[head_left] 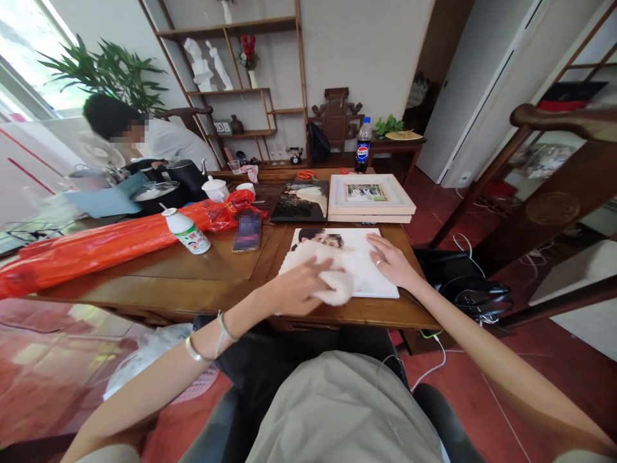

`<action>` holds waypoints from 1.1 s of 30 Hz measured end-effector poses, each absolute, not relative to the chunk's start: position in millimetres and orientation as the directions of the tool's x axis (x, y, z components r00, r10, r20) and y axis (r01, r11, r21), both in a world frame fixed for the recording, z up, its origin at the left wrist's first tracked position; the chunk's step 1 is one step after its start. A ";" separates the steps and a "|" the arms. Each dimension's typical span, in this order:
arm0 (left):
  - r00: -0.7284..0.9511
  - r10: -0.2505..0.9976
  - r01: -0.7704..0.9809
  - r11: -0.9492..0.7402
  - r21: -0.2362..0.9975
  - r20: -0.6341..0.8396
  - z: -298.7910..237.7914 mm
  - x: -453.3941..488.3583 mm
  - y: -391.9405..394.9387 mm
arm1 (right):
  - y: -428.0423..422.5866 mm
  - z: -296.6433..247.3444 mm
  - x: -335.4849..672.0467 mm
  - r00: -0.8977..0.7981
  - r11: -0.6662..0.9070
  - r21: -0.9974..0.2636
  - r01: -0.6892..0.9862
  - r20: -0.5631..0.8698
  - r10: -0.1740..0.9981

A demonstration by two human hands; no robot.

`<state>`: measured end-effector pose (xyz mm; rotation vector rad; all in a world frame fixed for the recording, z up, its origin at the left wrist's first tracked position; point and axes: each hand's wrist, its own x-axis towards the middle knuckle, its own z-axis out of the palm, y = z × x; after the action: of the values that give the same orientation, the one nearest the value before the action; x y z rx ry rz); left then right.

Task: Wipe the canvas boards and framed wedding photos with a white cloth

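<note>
A large white photo print [371, 273] lies flat near the front edge of the wooden table [193, 276]. My left hand [296, 286] is closed on a white cloth [337, 286] and presses it onto the print's left part. My right hand [393, 260], a ring on one finger, lies open and flat on the print's right side, holding it down. A dark photo panel [301, 200] and a stack of white frames [370, 198] lie just beyond the print.
A phone [247, 231], a small white bottle [187, 231] and a long red plastic bag [96, 247] lie to the left. Kettles and teaware [164, 186] stand at the back left, where another person sits. A cola bottle [363, 146] stands at the far edge. Cables lie on the floor at right.
</note>
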<state>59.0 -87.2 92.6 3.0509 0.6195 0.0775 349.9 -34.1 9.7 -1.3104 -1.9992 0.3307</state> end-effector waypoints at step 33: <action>0.857 0.480 0.500 -0.862 -0.080 0.185 61.2 83.0 -95.4 | -36.2 12.1 349.3 -0.239 0.451 -0.561 0.694 0.411 0.879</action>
<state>83.0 -95.4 61.2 3.1481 0.8345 0.2599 349.3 -36.2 12.1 -1.3125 -2.0089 0.3413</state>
